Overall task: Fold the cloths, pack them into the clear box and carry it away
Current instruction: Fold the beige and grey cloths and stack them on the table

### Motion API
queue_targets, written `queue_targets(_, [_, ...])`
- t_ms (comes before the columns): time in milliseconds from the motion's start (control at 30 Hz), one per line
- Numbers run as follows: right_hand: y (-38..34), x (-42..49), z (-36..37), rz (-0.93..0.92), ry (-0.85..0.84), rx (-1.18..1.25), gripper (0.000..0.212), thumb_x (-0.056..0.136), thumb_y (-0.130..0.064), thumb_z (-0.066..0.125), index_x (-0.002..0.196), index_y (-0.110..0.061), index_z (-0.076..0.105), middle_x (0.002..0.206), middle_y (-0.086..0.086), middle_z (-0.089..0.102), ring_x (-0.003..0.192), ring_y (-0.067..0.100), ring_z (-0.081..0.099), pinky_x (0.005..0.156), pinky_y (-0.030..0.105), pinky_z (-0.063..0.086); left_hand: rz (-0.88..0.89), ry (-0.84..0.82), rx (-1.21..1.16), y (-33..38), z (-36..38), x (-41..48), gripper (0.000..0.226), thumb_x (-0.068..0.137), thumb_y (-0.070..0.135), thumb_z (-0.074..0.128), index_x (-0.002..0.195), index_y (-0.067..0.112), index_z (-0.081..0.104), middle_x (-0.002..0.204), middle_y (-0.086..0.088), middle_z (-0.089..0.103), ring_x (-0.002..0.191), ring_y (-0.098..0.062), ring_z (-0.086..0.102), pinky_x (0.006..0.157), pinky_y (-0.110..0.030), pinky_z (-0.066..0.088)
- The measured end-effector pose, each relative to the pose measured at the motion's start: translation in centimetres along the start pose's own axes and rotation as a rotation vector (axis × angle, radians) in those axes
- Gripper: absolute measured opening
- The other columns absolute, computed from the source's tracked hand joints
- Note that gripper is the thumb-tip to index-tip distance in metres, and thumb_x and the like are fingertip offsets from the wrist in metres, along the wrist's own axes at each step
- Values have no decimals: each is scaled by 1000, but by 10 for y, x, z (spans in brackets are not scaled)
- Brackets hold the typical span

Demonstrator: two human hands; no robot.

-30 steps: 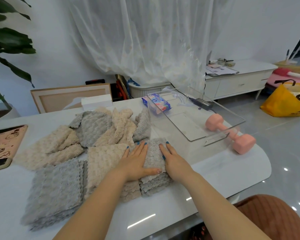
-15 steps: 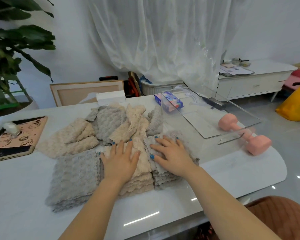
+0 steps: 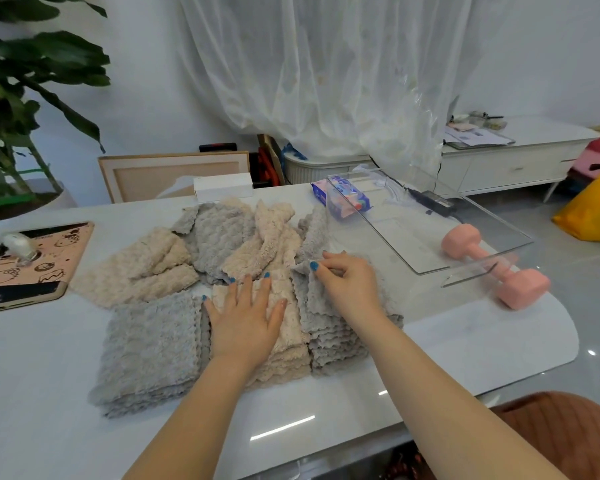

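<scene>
While our left hand [image 3: 246,320] lies flat and released on the near beige stack [image 3: 284,344], our right hand [image 3: 347,282] pinches the soft, light grey cloth [image 3: 326,306] by its far corner, left of the clear box [image 3: 430,220].

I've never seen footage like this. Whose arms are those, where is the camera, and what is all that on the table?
There is no machine here: a person wears a wide-angle camera on the head, so you look down along their own bare arms. The left hand lies flat on a folded beige stack. The right hand pinches a corner of a grey cloth on top of the folded grey stack beside it. A second grey stack sits further left, and unfolded cloths lie heaped behind. To the right on the white table stands the clear box, with no cloths in it yet, and a pink dumbbell next to it. A tablet lies at far left.
</scene>
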State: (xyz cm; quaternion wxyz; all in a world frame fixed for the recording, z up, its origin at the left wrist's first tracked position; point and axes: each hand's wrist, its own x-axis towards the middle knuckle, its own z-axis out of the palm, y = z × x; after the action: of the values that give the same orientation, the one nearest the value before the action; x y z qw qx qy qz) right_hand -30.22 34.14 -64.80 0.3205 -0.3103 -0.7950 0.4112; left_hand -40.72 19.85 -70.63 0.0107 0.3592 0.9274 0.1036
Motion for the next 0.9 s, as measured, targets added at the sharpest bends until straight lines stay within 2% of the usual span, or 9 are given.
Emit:
queue_targets(100, [7,-6,5,-66,-126,-173,22,90,-32,62,80,-21,78,120,-1,67,126,15,51,116,52,18,0,-11,-10,2,-3,0,71,86,70,-2,151,41,-1,162,4,2,148,-21,-1,112,-63,-4])
queue_targets(200, [7,-14,3,-51,-355,-420,31,96,-35,51,82,-20,74,139,-6,53,142,18,30,117,51,0,8,-44,-4,3,-7,-1,78,82,77,0,151,41,-2,162,4,-1,148,-21,-3,112,-63,-5])
queue_targets(267, [-1,-12,-1,-56,-349,-448,31,98,-31,45,87,-17,70,137,-4,55,138,20,36,116,49,4,9,-53,-5,3,-7,-1,85,77,82,1,151,40,-1,162,4,-2,148,-21,-3,112,-61,-5])
queue_targets(333, [-8,-7,-6,-124,-225,-522,31,99,-26,39,114,-22,65,135,-3,55,134,21,41,116,47,9,9,-53,-1,2,-7,-2,87,77,83,3,152,39,0,162,4,-2,148,-21,-3,114,-60,-3])
queue_targets(433, [2,-4,-6,-150,-282,-740,42,101,-36,30,142,-32,40,152,-5,33,146,21,16,116,55,3,14,-52,12,2,-5,-2,86,78,82,6,152,38,0,162,3,-1,148,-21,-3,115,-59,-1])
queue_targets(600, [36,-15,10,-115,-382,-889,52,99,-48,17,150,-38,14,160,-4,10,148,22,-1,113,63,-4,19,-95,17,2,-10,-1,85,80,81,8,152,37,2,162,3,1,148,-21,-1,115,-60,-1])
queue_targets(700, [40,-13,13,-136,-371,-912,53,98,-49,14,150,-39,13,161,-3,9,148,23,-2,113,63,-5,21,-139,-45,2,-24,9,74,87,75,17,149,34,22,155,1,26,144,-23,19,113,-61,2])
queue_targets(800, [43,-15,14,-137,-358,-907,60,92,-52,3,150,-39,12,161,-3,9,148,22,-2,113,62,-6,31,93,-162,2,-34,28,45,98,49,33,127,24,56,125,-2,51,119,-23,48,112,-53,25])
queue_targets(900, [46,-18,16,-137,-340,-906,72,83,-54,-10,150,-39,11,161,-4,10,148,21,-2,113,61,-6,37,261,-289,4,-25,51,33,97,28,42,118,11,62,120,-8,51,113,-26,48,102,-44,39])
